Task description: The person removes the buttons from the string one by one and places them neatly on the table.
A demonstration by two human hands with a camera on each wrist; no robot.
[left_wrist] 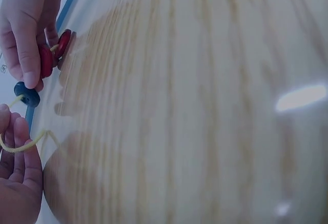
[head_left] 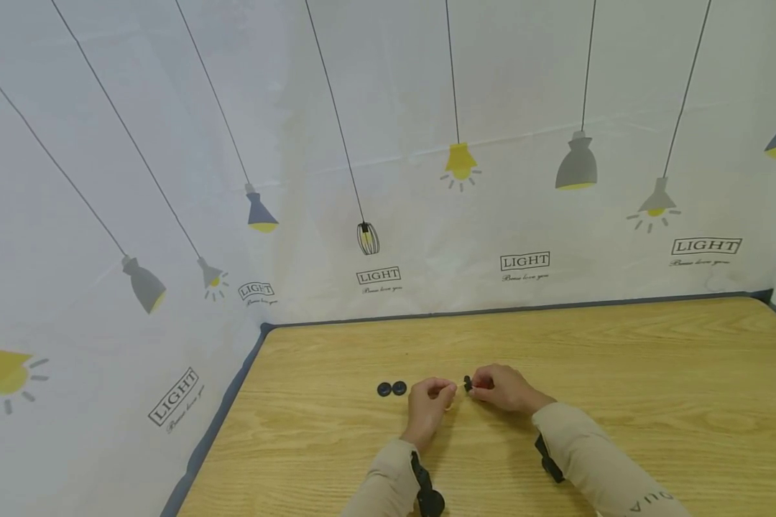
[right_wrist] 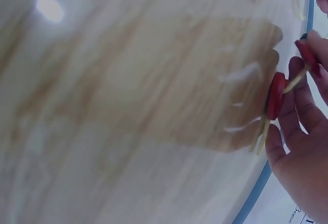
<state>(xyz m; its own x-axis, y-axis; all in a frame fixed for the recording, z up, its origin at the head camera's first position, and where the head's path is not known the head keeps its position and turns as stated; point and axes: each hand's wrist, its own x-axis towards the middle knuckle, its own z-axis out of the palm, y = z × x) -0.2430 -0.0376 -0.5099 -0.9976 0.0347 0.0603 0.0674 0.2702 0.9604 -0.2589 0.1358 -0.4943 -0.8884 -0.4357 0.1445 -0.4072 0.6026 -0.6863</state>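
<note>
Between the fingers and thumb of my left hand (head_left: 427, 411) is a thin yellow cord (left_wrist: 25, 146), which loops below the fingers in the left wrist view. One stretch of it runs up to the hole of a dark round bead (left_wrist: 27, 95). My right hand (head_left: 507, 389) pinches that dark bead at its edge. Beneath the right fingers, two flat red beads (left_wrist: 46, 61) sit on yellow cord a little apart. A cord end trails below the lower red bead (right_wrist: 277, 96) in the right wrist view. Both hands are close together over the table.
Two dark round beads (head_left: 384, 389) lie side by side on the wooden table (head_left: 310, 438), left of my left hand. A white curtain (head_left: 427, 215) printed with lamps rises behind the table's far and left edges.
</note>
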